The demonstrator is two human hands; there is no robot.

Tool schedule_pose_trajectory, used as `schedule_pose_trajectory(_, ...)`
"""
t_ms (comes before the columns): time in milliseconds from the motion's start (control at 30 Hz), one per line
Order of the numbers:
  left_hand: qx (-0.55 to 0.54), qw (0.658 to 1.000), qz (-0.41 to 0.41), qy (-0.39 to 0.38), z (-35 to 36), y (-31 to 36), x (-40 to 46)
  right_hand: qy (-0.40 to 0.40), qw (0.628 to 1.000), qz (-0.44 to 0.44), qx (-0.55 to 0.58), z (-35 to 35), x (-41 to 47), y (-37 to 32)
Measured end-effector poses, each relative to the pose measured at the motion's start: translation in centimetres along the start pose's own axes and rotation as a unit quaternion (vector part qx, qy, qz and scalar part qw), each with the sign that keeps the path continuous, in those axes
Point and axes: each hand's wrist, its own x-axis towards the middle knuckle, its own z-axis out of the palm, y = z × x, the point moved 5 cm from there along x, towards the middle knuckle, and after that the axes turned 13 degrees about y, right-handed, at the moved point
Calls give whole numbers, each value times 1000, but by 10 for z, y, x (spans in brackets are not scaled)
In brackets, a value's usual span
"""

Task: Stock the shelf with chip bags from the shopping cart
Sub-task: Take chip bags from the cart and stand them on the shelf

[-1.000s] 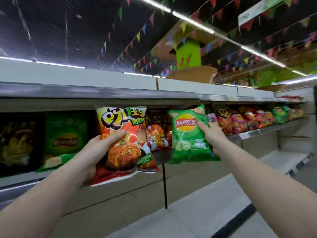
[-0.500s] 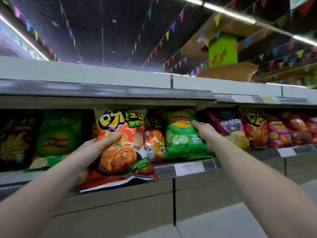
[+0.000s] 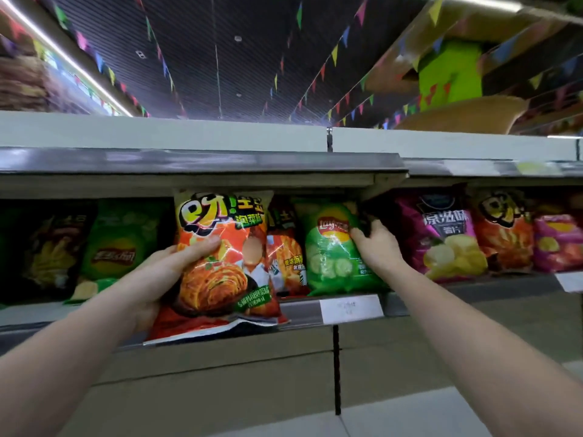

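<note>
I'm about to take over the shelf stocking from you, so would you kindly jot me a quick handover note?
Left hand: grips the orange bag, held in front of the shelf edge, not yet on it.
Right hand: grips the green bag, which stands on the shelf between an orange bag and a purple bag.
Done: green bag placed.
Left: release it, seat the orange bag. The cart is out of view.

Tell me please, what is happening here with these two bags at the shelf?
A person is stocking a snack shelf. The left hand grips a large orange chip bag, whose lower part hangs in front of the shelf edge. The right hand grips the right side of a green chip bag that stands on the shelf between an orange bag and a purple bag. Neither bag is released yet.
</note>
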Motion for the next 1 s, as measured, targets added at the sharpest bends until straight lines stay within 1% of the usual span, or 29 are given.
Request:
schedule_pose_trajectory(100,-9,1000,-10,10,1,0,1,61,995,-83,-13,-14,-11,-18)
schedule_pose_trajectory(133,-12,1000,-13,14,0,-1,1,64,991,-117,-20,-15,-18,-24)
schedule_pose_trajectory(200,-14,1000,-19,20,-3,-2,2,17,985,-162,-61,-7,-29,-28)
schedule_pose_trajectory(267,-10,999,-24,27,-10,-2,1,-52,979,-168,-103,4,-36,-23)
schedule_pose_trajectory(300,-9,999,-26,33,-16,-1,1,-63,978,-166,-114,5,-37,-22)
schedule_pose_trajectory(367,-6,999,-28,44,-32,2,0,-27,977,-169,-126,0,-34,-32)
schedule_pose_trajectory(433,-5,998,-27,53,-51,6,-1,31,976,-185,-108,-5,-35,-52)
schedule_pose_trajectory(467,-7,998,-28,60,-61,8,0,43,975,-199,-85,-4,-37,-65)
schedule_pose_trajectory(533,-7,997,-33,74,-80,8,2,25,971,-235,-45,7,-49,-91)
schedule_pose_trajectory(633,-19,996,-29,87,-95,6,7,-16,957,-290,-18,32,-70,-124)
schedule_pose_trajectory(700,-38,995,-21,95,-95,3,14,-37,956,-292,-15,48,-81,-139)
schedule_pose_trajectory(800,-52,993,-6,103,-89,-3,34,-38,962,-270,-30,63,-86,-152)
schedule_pose_trajectory(900,-59,995,20,73,-73,-4,54,-31,972,-226,-48,72,-83,-154)
schedule_pose_trajectory(1000,-56,997,25,39,-56,-1,56,-43,978,-197,-54,77,-84,-154)
